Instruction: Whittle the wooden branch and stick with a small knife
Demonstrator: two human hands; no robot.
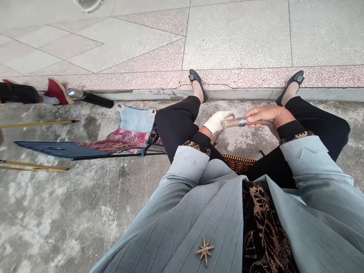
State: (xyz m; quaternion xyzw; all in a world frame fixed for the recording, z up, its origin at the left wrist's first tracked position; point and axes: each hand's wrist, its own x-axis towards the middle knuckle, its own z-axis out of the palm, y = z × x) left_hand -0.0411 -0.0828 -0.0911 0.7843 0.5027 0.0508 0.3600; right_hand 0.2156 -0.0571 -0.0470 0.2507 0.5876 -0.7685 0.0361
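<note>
Between two spread knees [178, 117], above the gap where a woven basket [240, 163] shows, I hold a rod [231, 123] with the bare right hand [265, 115]. Its fingers close on the rod just beside a silvery coil [242, 121]; the grip there probably gives me firm control while leaving the coil and the blunt end exposed. The white-gloved left hand [217, 122] is at that blunt end, partly behind it, its fingers curled. Whether they clamp the rod or merely back it, I cannot tell. The glove likely guards the hand against something rough, and the low, central hold seems chosen to keep both arms easy and the rod in plain sight.

Crosswise to my body lies the rod's long axis, running from left hand to right, close to level in the view and roughly in line with the edge of the step [237, 94], where both black shoes [200, 84] rest. The blunt end points left; the other runs right, past the fingers, where the hand hides part of it. Well to the left, beyond a flowered chair [125, 139], is another person's red shoe [57, 91].
</note>
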